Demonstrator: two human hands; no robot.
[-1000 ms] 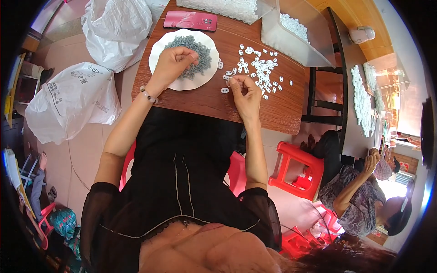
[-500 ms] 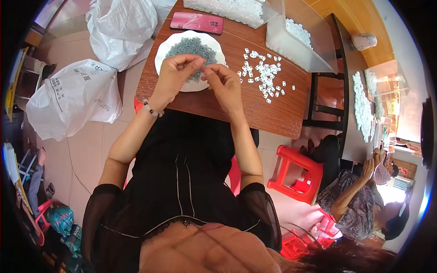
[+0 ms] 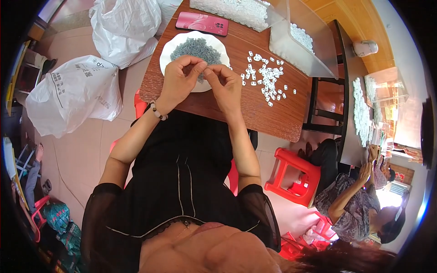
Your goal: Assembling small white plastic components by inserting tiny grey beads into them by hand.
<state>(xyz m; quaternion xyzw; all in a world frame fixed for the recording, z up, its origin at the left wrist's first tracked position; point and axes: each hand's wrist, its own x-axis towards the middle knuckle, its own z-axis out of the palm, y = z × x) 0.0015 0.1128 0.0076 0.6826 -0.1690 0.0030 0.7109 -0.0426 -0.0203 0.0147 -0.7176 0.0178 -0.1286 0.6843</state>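
Note:
My left hand and my right hand meet at their fingertips above the near side of a white scalloped plate. Both are closed in a pinch, and whatever lies between the fingers is too small or hidden to make out. A heap of small grey-blue tube-like pieces fills the plate. To the right of my right hand, many small white pieces with dark holes lie scattered over the brown wooden table. A beaded bracelet circles my left wrist.
A pink phone lies behind the plate. Clear-walled bins hold white pieces at the table's far side. White sacks stand on the left. At right are a red stool and a seated co-worker at another table.
My fingertips remain together over the plate, with slightly changed finger poses. The whole view has shifted a little, so the table items appear slightly farther right. The co-worker's hands have moved slightly.

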